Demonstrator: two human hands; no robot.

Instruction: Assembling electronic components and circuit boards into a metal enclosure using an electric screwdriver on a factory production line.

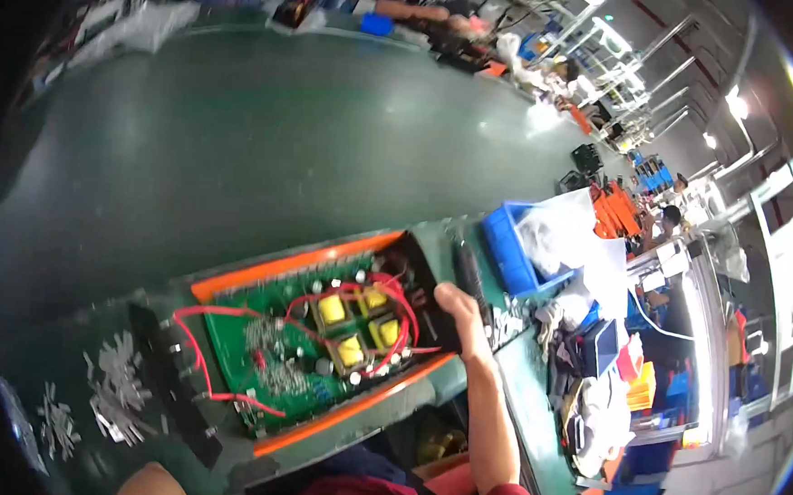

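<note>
A black and orange metal case (pixel 323 266) lies at a slant on the green table, its top uncovered. Inside sits a green circuit board (pixel 241 347) with yellow-wrapped transformers (pixel 350 350) and red wires (pixel 398 288). My right hand (pixel 461 317) grips the dark end wall of the case, thumb at its upper edge and the other fingers hidden. Beside the opposite end lies a black panel (pixel 175 384), where red wires from the board reach. At the lower edge, part of my left hand (pixel 153 487) shows near that panel; its fingers are hidden.
Small pale tube pieces (pixel 118 389) lie in piles left of the black panel. A black handheld tool (pixel 470 270) and a blue bin (pixel 515 246) with plastic bags stand right of the case. Clothes and bags (pixel 592 396) are heaped farther right. Across the table a person (pixel 429 4) works.
</note>
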